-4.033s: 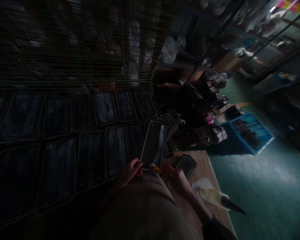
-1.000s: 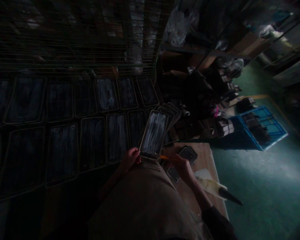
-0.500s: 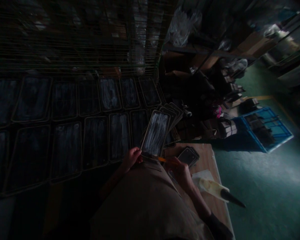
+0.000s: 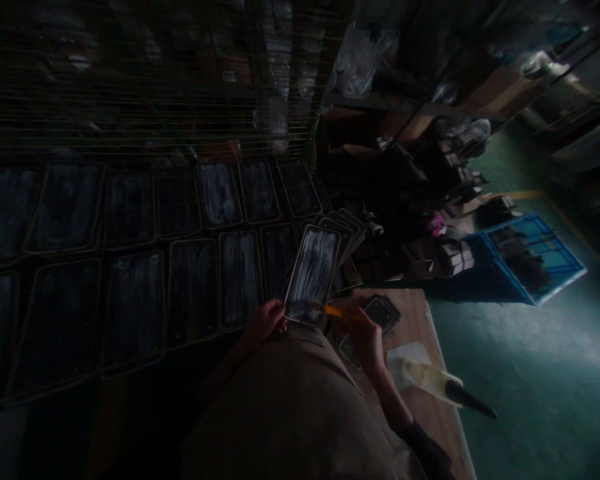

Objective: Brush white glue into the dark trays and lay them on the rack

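My left hand (image 4: 268, 317) pinches the near left corner of a dark rectangular panel (image 4: 312, 267), whose face carries streaky whitish smears running lengthwise. Closed around the orange handle of a brush (image 4: 334, 311) is my right hand (image 4: 362, 333). The brush head reaches over the panel's near end and seems to touch it; its bristles are hard to make out in the dim light. Beneath and behind the held panel, a fanned stack of similar panels (image 4: 353, 230) leans to the right.
Two rows of dark panels (image 4: 191, 283), several streaked white, spread to the left before a wire rack (image 4: 180, 127). On the wooden table (image 4: 415, 307) at right lie small dark plates (image 4: 380, 313) and a pale yellow bottle with a black nozzle (image 4: 430, 381). A blue crate (image 4: 535, 260) stands on the floor.
My right hand has shifted the brush slightly up and left, further onto the panel's near end. My left hand keeps its grip on the corner.
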### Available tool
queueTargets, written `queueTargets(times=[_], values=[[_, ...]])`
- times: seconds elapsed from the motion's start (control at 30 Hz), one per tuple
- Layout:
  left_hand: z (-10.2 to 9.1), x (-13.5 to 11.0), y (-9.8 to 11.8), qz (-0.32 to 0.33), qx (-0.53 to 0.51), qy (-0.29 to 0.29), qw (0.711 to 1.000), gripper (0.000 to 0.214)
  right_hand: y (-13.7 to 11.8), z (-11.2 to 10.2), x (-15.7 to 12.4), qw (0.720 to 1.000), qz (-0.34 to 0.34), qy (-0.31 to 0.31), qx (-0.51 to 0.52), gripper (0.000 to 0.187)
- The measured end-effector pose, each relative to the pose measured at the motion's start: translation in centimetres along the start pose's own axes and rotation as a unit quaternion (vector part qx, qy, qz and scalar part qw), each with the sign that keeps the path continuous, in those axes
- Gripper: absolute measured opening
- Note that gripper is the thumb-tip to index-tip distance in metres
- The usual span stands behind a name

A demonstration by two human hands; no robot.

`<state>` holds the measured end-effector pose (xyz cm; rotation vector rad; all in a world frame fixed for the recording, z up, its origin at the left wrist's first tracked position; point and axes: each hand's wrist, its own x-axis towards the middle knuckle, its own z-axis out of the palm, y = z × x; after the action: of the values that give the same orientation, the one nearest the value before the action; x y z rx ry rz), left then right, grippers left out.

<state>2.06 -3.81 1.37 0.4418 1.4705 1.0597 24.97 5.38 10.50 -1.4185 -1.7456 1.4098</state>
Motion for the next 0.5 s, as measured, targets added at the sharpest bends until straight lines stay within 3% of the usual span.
queueTargets(times=[0.13,0.2,0.33,0.5], values=[[-0.4,-0.3,1.2,0.033,-0.003,-0.002,0.999,0.028,-0.1,-1.6,0.2,0.99,-0.037,0.127,-0.038,0.029],[-0.6,-0.6,2.4,0.026,-0.009,-0.025,0.999,0.033,0.0,-2.0,0.6,0.982,-0.074,0.162,-0.06,0.03],[-1.0,-1.8,5.5,0.036,-0.068,-0.07,0.995,0.041,0.6,-1.3,1.6,0.978,-0.11,0.159,-0.078,0.033],[-1.4,-2.8,8.9,0.029,-0.113,-0.062,0.991,0.039,1.8,1.1,2.8,0.98,-0.12,0.135,-0.087,0.034]])
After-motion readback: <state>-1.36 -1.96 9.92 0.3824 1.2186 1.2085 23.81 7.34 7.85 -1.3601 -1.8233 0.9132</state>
